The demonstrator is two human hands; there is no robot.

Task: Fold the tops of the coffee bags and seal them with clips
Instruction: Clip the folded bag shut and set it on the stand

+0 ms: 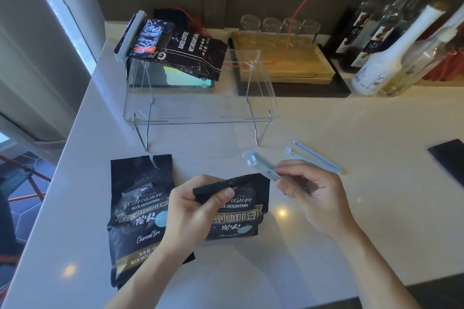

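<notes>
Two black "Treasure Blue Mountain" coffee bags lie on the white counter. My left hand (193,211) pinches the folded top of the right coffee bag (241,218). The left coffee bag (136,211) lies flat beside it with its top torn open and unfolded. My right hand (311,195) holds a pale blue clip (261,165) just above and right of the fold. A second pale blue clip (313,157) lies open on the counter behind my right hand. A third coffee bag (175,50), sealed with a clip (130,35), rests on a clear acrylic stand (200,108).
A wooden tray (283,63) with several glasses stands at the back. Several bottles (401,40) crowd the back right. A dark flat object (449,158) lies at the right edge. The counter's left edge runs along a window.
</notes>
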